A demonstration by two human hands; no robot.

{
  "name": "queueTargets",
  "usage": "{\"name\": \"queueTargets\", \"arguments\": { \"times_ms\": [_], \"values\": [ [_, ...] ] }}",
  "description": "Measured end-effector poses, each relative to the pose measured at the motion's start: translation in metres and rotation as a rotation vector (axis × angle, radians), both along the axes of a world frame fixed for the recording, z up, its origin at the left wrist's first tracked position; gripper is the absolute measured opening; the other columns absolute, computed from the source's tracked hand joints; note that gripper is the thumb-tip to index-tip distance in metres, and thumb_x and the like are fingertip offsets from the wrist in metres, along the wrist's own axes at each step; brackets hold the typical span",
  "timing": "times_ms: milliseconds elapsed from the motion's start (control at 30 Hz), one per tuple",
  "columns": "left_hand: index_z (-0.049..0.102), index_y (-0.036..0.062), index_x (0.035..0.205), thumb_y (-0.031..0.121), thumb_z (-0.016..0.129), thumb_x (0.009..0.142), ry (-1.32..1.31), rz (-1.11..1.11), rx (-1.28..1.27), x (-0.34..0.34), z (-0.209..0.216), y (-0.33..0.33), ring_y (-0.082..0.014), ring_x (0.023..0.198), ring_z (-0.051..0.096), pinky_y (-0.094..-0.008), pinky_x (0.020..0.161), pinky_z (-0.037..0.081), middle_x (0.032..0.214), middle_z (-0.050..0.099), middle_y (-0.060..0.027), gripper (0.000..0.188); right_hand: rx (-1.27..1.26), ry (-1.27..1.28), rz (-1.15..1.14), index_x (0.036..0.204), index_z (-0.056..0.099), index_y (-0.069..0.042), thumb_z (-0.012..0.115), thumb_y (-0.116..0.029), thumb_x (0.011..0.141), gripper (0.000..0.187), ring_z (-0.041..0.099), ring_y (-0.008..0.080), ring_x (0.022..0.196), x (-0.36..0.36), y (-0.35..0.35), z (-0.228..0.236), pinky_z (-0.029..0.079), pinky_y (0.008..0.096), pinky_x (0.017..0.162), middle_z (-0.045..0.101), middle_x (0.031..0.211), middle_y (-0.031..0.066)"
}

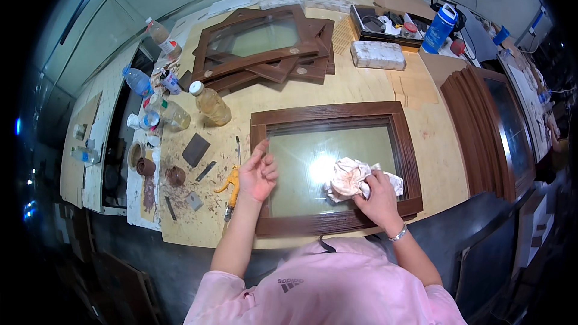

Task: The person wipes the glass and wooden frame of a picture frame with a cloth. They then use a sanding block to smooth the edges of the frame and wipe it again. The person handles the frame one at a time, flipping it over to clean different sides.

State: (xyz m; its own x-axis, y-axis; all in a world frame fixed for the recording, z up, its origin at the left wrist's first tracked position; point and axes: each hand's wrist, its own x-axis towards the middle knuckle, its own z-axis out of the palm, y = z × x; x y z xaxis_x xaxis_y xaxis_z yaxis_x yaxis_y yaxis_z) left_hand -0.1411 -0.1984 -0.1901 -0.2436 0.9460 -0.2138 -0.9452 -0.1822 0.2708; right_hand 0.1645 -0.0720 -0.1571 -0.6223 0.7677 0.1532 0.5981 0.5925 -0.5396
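A dark brown wooden frame (331,111) with a glass pane (298,183) lies flat on the table before me. My right hand (379,200) grips a crumpled white rag (349,179) with brownish stains, which rests on the right part of the pane. Over the frame's left side is my left hand (257,174), palm partly turned up, fingers loosely bent and holding nothing. Just left of that wrist lies a yellow-handled tool (230,185), partly hidden by the forearm; it looks like a caulking gun. A bright reflection shows on the glass beside the rag.
Several similar frames (259,60) are stacked at the back, and more brown panels (481,132) stand at the right. Bottles (211,105), small cups (175,176) and a dark sanding block (195,149) sit left. Far right are a white wrapped block (378,55) and a blue bottle (440,29).
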Motion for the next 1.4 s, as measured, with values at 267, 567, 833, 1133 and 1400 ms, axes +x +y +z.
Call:
{"name": "queueTargets", "arguments": {
  "times_ms": [267, 567, 833, 1133, 1400],
  "values": [
    [0.052, 0.0173, 0.133, 0.011, 0.049, 0.096, -0.153, 0.206, -0.151, 0.030, -0.006, 0.003, -0.0062, 0.051, 0.032, -0.0196, 0.047, 0.030, 0.073, 0.043, 0.0012, 0.038, 0.215, 0.068, 0.004, 0.095, 0.058, -0.002, 0.075, -0.022, 0.068, 0.038, 0.052, 0.0388, 0.110, -0.019, 0.029, 0.051, 0.043, 0.0466, 0.094, 0.055, 0.118, 0.0221],
    [0.050, 0.0163, 0.134, 0.008, 0.048, 0.095, -0.192, 0.315, -0.154, 0.035, -0.008, 0.027, -0.0052, 0.051, 0.031, -0.0193, 0.047, 0.030, 0.070, 0.039, 0.0030, 0.040, 0.172, 0.171, 0.311, 0.099, 0.060, -0.001, 0.071, -0.016, 0.072, 0.033, 0.053, 0.0372, 0.111, -0.072, 0.038, 0.039, 0.045, 0.0448, 0.094, 0.056, 0.121, 0.0180],
    [0.050, 0.0146, 0.132, 0.004, 0.048, 0.095, -0.240, 0.404, -0.180, 0.038, -0.019, 0.036, -0.0055, 0.053, 0.033, -0.0191, 0.049, 0.031, 0.072, 0.040, 0.0024, 0.039, 0.102, 0.129, 0.466, 0.113, 0.064, -0.004, 0.069, -0.011, 0.074, 0.040, 0.052, 0.0342, 0.114, -0.113, 0.047, 0.020, 0.045, 0.0436, 0.095, 0.057, 0.120, 0.0155],
    [0.045, 0.0108, 0.138, 0.001, 0.048, 0.093, -0.265, 0.471, -0.222, 0.041, -0.025, 0.038, -0.0075, 0.055, 0.039, -0.0192, 0.052, 0.036, 0.080, 0.052, -0.0043, 0.045, 0.109, 0.045, 0.609, 0.113, 0.068, -0.005, 0.059, -0.003, 0.074, 0.040, 0.052, 0.0286, 0.098, -0.171, 0.060, -0.003, 0.046, 0.0389, 0.084, 0.056, 0.100, 0.0108],
    [0.045, 0.0081, 0.140, 0.002, 0.042, 0.096, -0.263, 0.545, -0.263, 0.051, -0.016, 0.047, -0.0093, 0.060, 0.040, -0.0204, 0.054, 0.038, 0.084, 0.049, -0.0061, 0.044, 0.131, -0.091, 0.634, 0.123, 0.064, -0.008, 0.060, -0.003, 0.075, 0.048, 0.051, 0.0271, 0.100, -0.202, 0.064, -0.019, 0.044, 0.0369, 0.084, 0.055, 0.102, 0.0082]
  ]
}}
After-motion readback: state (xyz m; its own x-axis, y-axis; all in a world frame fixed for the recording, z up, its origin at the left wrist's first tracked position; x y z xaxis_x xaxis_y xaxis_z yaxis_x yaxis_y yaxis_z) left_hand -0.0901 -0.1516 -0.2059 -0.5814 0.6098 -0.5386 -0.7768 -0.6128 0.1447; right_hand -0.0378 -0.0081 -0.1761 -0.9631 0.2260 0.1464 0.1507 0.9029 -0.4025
